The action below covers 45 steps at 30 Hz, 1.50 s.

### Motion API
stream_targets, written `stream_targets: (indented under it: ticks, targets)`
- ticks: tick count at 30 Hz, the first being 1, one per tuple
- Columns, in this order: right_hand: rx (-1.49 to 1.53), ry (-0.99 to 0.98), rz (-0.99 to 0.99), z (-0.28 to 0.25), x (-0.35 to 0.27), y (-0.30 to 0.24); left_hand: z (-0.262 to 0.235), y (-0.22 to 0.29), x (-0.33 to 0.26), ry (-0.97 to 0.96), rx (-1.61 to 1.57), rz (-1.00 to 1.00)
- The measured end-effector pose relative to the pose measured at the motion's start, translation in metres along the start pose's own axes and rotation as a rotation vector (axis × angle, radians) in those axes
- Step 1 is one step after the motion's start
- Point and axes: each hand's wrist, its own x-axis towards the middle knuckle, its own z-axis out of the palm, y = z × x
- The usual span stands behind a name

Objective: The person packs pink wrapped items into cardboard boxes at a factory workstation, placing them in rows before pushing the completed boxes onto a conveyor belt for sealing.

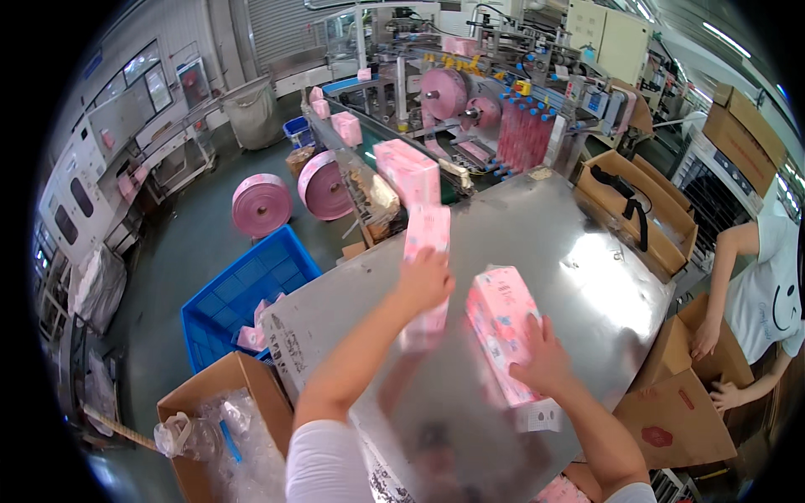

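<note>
From my remote seat I saw the left hand (pixel 425 281) closed around a pink tissue pack (pixel 426 251), gripping its lower half; the pack's long axis ran away from me toward the conveyor (pixel 369 151), where another pink pack (pixel 407 172) waited just beyond. The right hand (pixel 543 360) lay spread, palm pressed on the near end of a second pink pack (pixel 501 323) lying on the steel table (pixel 587 260), its length angled from me up and leftward. The two packs sat near each other, apart.
</note>
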Motion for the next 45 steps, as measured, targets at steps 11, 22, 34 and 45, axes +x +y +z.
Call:
stream_targets:
  ticks: [11,22,34,45]
  targets:
    - [0.473,-0.152,-0.579,0.022,0.008,-0.140,-0.136,0.030,-0.277,-0.093,0.047,-0.361]
    - [0.054,-0.116,-0.058,0.021,0.120,-0.079,-0.130,0.027,-0.294,-0.038,0.108,-0.391]
    - [-0.287,0.200,-0.657,-0.008,0.174,-0.122,-0.119,0.019,-0.268,-0.017,0.060,-0.418]
    - [-0.110,-0.286,-0.066,0.015,0.097,-0.099,-0.116,0.012,-0.263,-0.044,0.035,-0.465]
